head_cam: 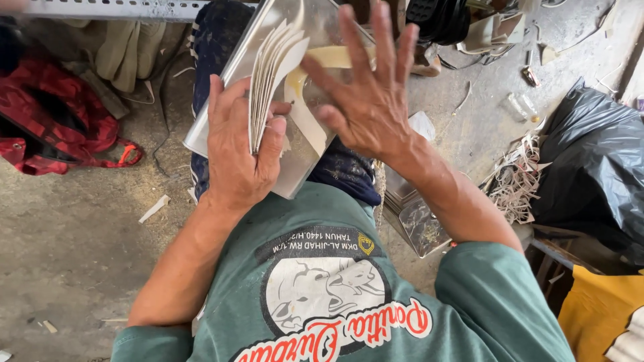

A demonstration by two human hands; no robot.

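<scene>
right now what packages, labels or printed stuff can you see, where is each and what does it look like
Shirt print: on the person's green shirt, bottom centre; round dark badge with white cattle, red script beneath.
Black plastic bag: right, on the floor; bulging, glossy.
Stack of cream cards: fanned in the left hand; unprinted.

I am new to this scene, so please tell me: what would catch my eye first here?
In the middle, the left hand grips a stack of pale paper sheets against a metal tray, with the right hand spread open beside them. A red bag lies far left; a black plastic bag sits right.
</scene>
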